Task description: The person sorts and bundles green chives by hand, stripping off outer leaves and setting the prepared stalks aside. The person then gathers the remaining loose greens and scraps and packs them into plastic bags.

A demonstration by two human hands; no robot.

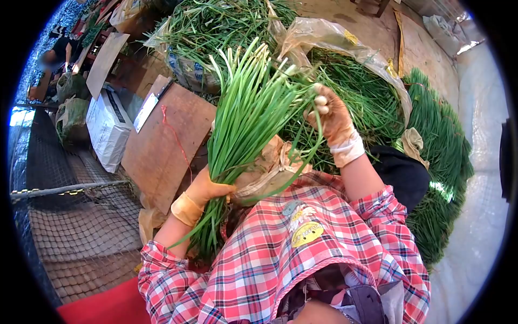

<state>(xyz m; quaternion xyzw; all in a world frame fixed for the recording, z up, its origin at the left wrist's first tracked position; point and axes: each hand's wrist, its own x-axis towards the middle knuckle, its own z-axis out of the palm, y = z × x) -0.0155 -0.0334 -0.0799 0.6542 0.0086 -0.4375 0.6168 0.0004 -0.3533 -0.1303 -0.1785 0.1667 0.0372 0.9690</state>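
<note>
My left hand, in an orange-stained glove, is closed around a thick bunch of green chives near its leafy lower end. The pale stem ends point up and away from me. At the bunch's right side my right hand, also in a stained glove with white fingertips, is closed in a pinch on a few thin chive blades. One long blade curves down from beside that hand toward my lap. Behind the hands lies a heap of loose chives in a clear plastic bag.
Another full bag of chives stands at the back. Neatly laid chives are piled at the right. On the left, a knife lies at the edge of a brown board beside a white box. A person is at far left.
</note>
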